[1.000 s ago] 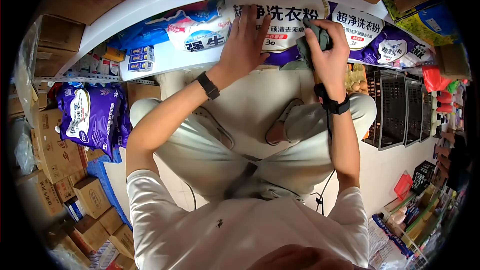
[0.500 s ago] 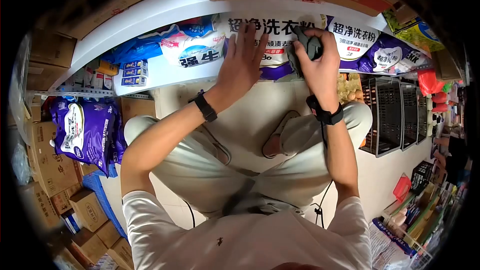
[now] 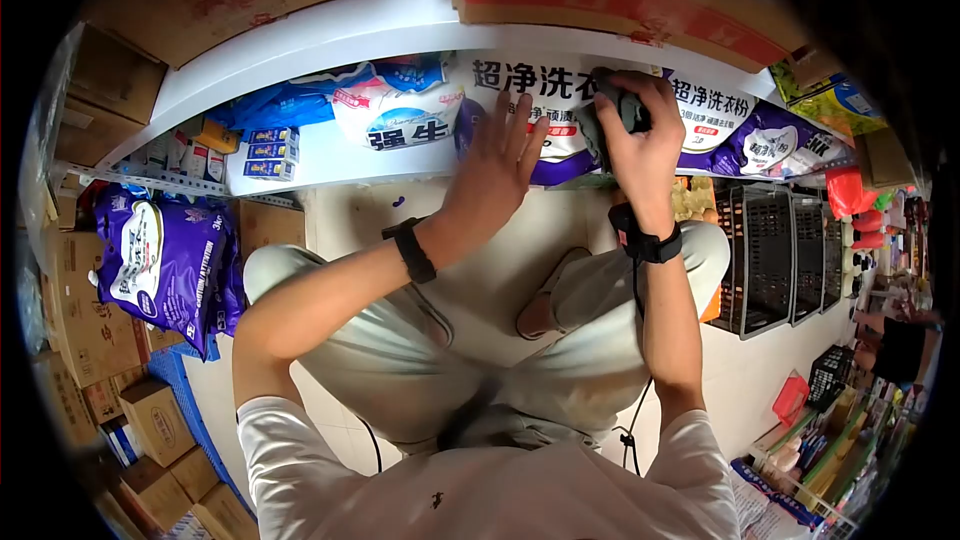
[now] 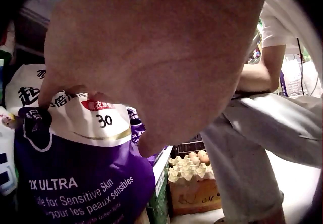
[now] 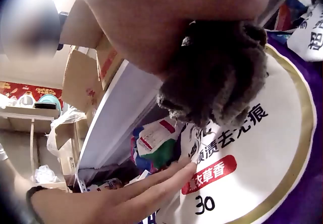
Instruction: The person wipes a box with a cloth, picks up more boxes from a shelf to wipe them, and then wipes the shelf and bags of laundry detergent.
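A large white and purple washing powder bag stands on the low white shelf in front of me, marked "30". My left hand lies with its fingers extended against the bag's left front, below the big lettering. My right hand grips a bunched dark grey cloth and presses it against the bag's printed face. In the head view the cloth covers the end of the big lettering. The left wrist view shows the back of that hand in front of the bag, hiding part of its label.
Another purple and white powder bag stands to the right, a blue and white bag to the left. Cardboard boxes sit on the shelf above. Black crates and an egg tray stand at the right. Purple bags lie left.
The right hand has moved the cloth leftward over the bag's lettering. The left hand has slid slightly down the bag's front. The head view has tilted, so the shelf sits lower.
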`<state>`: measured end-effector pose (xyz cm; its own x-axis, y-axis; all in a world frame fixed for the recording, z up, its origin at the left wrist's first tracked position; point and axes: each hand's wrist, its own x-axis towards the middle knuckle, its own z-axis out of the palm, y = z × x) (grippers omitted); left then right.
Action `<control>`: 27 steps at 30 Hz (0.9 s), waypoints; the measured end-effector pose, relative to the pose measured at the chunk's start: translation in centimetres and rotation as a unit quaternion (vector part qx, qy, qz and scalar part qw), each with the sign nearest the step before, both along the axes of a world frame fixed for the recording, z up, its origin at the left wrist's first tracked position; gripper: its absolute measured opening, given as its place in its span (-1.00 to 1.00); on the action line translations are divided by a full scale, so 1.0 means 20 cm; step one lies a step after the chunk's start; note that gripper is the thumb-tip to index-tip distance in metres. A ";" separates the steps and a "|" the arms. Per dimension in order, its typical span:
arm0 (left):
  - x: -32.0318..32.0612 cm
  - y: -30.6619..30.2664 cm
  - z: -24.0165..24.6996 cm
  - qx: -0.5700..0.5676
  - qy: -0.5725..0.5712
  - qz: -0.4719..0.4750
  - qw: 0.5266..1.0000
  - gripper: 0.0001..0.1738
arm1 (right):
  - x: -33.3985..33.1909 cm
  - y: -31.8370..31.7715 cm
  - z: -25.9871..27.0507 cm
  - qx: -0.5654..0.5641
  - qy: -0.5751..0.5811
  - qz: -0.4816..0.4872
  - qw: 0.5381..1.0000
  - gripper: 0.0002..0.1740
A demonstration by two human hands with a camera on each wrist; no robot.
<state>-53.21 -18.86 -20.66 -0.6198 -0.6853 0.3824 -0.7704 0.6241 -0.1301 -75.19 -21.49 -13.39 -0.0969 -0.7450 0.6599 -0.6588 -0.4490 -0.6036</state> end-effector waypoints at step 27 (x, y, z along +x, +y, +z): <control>0.00 0.01 -0.02 0.014 0.016 -0.010 1.000 -0.10 | -0.04 -0.02 -0.07 0.048 -0.010 -0.017 0.999 -0.70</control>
<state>-53.20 -18.72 -21.04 -0.6218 -0.6831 0.3832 -0.7608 0.6430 -0.0883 -75.91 -21.87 -14.84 -0.1356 -0.8011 0.5830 -0.6599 -0.3659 -0.6563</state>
